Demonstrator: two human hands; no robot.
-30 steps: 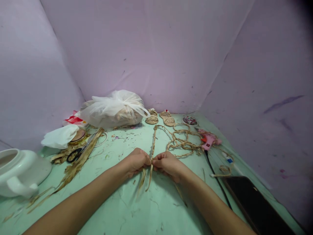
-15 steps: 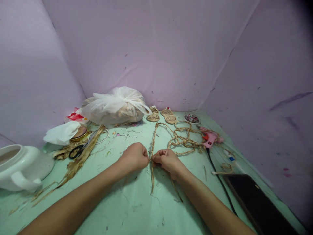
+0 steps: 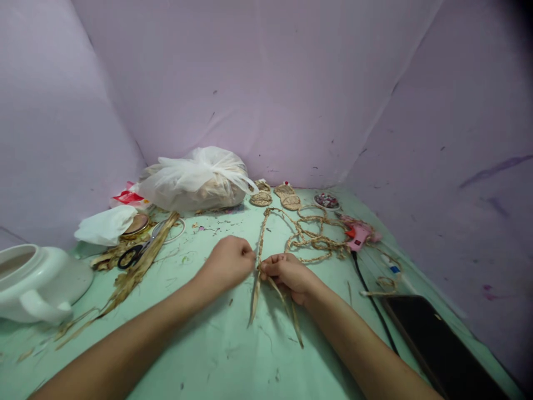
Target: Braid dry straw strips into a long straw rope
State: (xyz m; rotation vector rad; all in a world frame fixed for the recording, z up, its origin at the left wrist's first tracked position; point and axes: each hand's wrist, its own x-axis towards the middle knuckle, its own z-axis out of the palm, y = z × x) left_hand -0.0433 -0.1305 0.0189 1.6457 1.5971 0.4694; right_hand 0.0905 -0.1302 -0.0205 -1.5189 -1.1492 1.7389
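A tan braid of dried plant fibre (image 3: 262,236) runs down the middle of the table toward me. My right hand (image 3: 289,276) pinches its near end between thumb and fingers. Below the pinch hang loose, flat fibre strands (image 3: 255,300), some splayed to the left and some to the right. Just left of the braid, my left hand (image 3: 230,262) is closed with its fingers curled; what its fingertips hold, if anything, is hidden. The rest of the braid lies as a loose coil (image 3: 310,241) beyond my right hand.
Scissors (image 3: 139,253) lie on dried fibre strips at left, near a white pot (image 3: 45,286). A tied plastic bag (image 3: 197,180), woven sole-shaped pieces (image 3: 287,195) and a bead dish (image 3: 327,201) stand at the back. At right are a pink glue gun (image 3: 360,236) and a phone (image 3: 437,344).
My left hand has lifted slightly away from the braid's end. The loose strands below have spread apart, with another now showing under my right hand, which stays almost in place.
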